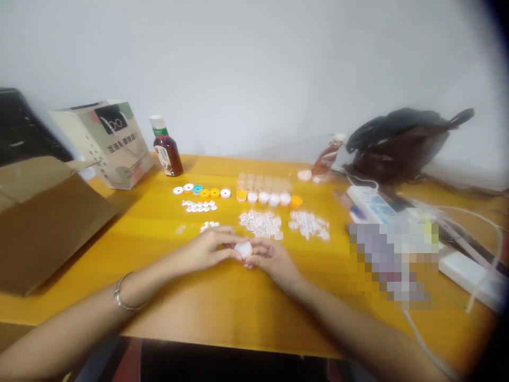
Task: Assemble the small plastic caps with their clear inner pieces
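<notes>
Two hands point(210, 247) point(275, 260) hold a cap point(243, 249); Chinese characters point(122, 144) mark a bag point(104, 147).

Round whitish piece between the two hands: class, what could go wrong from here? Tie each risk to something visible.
1. The round whitish piece is held by the fingers of the left hand and right hand, so it could slip and drop onto the table.
2. The small white pieces lie just beyond the left hand; a brush of the knuckles might scatter them.
3. The loose heap of clear parts could get spread if the right hand pushes forward.
</notes>
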Demonstrator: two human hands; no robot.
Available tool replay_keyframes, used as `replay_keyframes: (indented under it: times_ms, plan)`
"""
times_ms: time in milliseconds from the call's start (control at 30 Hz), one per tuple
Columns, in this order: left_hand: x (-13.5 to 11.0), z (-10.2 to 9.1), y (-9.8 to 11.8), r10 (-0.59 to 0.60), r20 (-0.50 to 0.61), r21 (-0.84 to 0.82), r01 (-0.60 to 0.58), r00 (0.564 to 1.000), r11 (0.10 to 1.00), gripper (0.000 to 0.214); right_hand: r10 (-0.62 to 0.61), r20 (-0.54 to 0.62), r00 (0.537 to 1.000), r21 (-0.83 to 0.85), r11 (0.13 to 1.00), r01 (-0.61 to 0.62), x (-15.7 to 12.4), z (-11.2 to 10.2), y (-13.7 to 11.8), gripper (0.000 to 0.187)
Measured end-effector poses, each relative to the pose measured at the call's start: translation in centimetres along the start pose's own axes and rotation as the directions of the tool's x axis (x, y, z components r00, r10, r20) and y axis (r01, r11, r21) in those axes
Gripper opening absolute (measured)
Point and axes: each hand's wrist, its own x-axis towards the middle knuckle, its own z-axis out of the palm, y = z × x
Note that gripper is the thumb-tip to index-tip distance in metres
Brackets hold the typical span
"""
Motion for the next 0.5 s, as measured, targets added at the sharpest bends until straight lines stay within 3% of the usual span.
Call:
replay_keyframes:
  times_ms: [500]
  plan:
    - [-0.59, -0.59, 0.99, 0.030, 0.040, 0.030, -0.031, 0.999, 0.999, 0.034, 0.045, 0.053, 0.998, 0.031, 0.998, -0.047, -0.14, -0.06, -0.39, 0.034]
